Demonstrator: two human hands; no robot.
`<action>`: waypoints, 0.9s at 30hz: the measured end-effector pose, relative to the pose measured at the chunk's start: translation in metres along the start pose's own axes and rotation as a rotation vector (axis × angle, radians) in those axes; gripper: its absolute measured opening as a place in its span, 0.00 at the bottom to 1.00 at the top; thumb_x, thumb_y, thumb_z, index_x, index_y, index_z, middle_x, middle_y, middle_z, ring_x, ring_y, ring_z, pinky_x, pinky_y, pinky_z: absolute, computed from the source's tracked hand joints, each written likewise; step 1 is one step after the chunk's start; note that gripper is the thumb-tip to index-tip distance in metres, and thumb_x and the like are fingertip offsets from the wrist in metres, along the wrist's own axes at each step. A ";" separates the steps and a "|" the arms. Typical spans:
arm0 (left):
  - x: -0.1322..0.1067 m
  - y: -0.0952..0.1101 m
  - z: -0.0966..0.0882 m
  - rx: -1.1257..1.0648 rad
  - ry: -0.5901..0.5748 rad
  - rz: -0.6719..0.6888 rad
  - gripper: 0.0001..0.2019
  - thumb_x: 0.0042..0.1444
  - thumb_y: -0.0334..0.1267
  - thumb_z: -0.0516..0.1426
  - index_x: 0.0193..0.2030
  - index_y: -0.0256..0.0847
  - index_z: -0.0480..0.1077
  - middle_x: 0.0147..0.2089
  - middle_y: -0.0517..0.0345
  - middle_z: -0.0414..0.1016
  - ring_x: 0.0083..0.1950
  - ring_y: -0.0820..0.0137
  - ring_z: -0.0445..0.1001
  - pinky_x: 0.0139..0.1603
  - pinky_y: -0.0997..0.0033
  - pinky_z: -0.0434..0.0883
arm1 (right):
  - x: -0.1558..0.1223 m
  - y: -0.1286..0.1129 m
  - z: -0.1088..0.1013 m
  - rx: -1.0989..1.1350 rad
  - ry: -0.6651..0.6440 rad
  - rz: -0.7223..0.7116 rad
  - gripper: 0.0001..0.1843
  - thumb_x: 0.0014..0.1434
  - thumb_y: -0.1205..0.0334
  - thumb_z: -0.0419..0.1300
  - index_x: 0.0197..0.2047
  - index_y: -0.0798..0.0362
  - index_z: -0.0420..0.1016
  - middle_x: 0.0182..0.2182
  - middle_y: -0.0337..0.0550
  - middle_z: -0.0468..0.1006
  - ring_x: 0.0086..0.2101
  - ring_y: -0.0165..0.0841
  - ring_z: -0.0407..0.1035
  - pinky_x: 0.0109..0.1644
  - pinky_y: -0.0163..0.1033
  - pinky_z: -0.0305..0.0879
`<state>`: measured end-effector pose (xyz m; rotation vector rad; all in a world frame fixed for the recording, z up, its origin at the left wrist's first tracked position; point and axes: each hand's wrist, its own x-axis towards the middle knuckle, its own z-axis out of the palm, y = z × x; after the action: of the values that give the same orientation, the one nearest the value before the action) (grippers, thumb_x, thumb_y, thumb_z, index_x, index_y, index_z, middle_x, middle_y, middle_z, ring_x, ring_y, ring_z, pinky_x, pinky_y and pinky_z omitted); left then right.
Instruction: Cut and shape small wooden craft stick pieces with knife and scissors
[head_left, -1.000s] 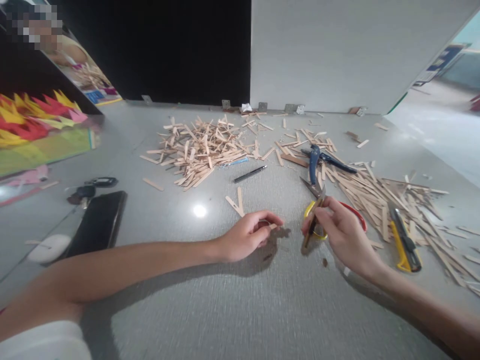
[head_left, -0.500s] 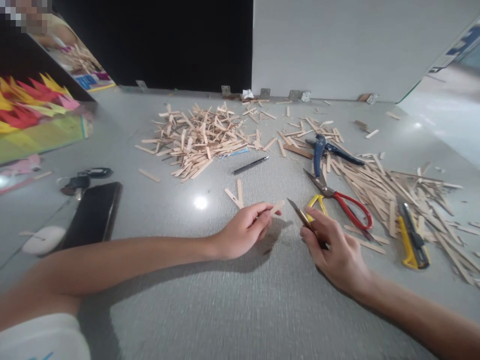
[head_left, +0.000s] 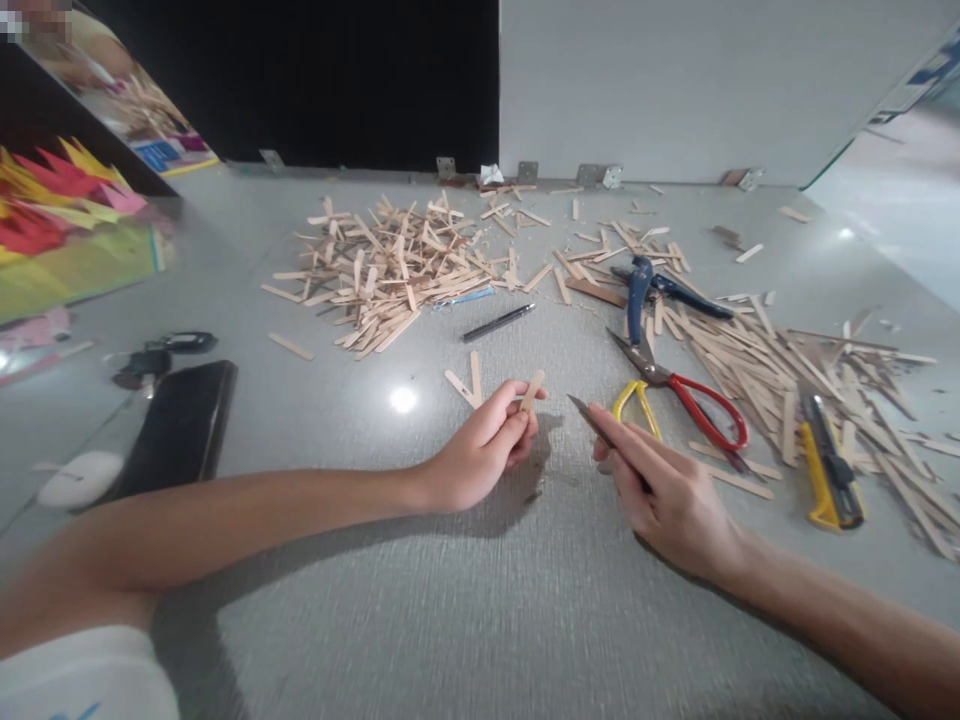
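Note:
Between the fingertips of my left hand (head_left: 484, 448) is a short wooden craft stick (head_left: 533, 388), its end pointing up. My right hand (head_left: 667, 490) is closed round a slim craft knife (head_left: 589, 418), whose pointed blade faces up and left toward the stick, apart from it. Two more wooden sticks (head_left: 475, 378) lie in a V just behind my left hand. Beyond my right hand rest scissors (head_left: 709, 408) with red handles and a yellow wire-like loop (head_left: 637, 405). Blue-handled pliers (head_left: 639, 300) lie behind the scissors.
A large heap of wooden sticks (head_left: 394, 270) lies at the back, another pile (head_left: 742, 365) at right. A yellow box cutter (head_left: 829, 465) and a pen (head_left: 498, 322) are on the table. At left are a phone (head_left: 180, 425), keys (head_left: 146, 370) and a white mouse (head_left: 81, 480).
My left hand has turned the stick more upright and drawn it slightly left. My right hand has tilted with the knife and stays apart from the stick. The view has shifted slightly.

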<state>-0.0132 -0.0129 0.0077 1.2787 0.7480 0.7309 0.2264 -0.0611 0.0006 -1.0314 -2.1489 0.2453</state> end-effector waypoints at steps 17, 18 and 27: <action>0.001 -0.003 -0.001 0.067 -0.052 0.009 0.13 0.78 0.47 0.49 0.60 0.42 0.63 0.32 0.68 0.66 0.24 0.77 0.64 0.24 0.77 0.63 | 0.001 -0.006 0.003 -0.090 0.122 -0.031 0.19 0.75 0.71 0.59 0.65 0.50 0.77 0.42 0.42 0.89 0.35 0.31 0.85 0.40 0.32 0.83; 0.001 -0.003 -0.001 0.073 -0.060 0.004 0.14 0.78 0.47 0.49 0.61 0.42 0.62 0.31 0.68 0.68 0.23 0.77 0.65 0.23 0.77 0.64 | 0.001 -0.007 0.003 -0.088 0.111 -0.041 0.20 0.75 0.72 0.58 0.66 0.50 0.76 0.43 0.43 0.89 0.36 0.31 0.85 0.40 0.32 0.83; -0.003 0.004 0.003 0.145 -0.066 -0.042 0.12 0.78 0.42 0.48 0.63 0.43 0.58 0.26 0.70 0.71 0.17 0.78 0.63 0.18 0.81 0.62 | -0.001 -0.007 0.003 -0.188 0.051 -0.105 0.20 0.78 0.72 0.55 0.69 0.53 0.74 0.32 0.39 0.87 0.25 0.29 0.79 0.25 0.34 0.71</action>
<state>-0.0129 -0.0168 0.0119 1.4074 0.7833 0.6065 0.2198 -0.0661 0.0012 -1.0136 -2.2026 -0.0330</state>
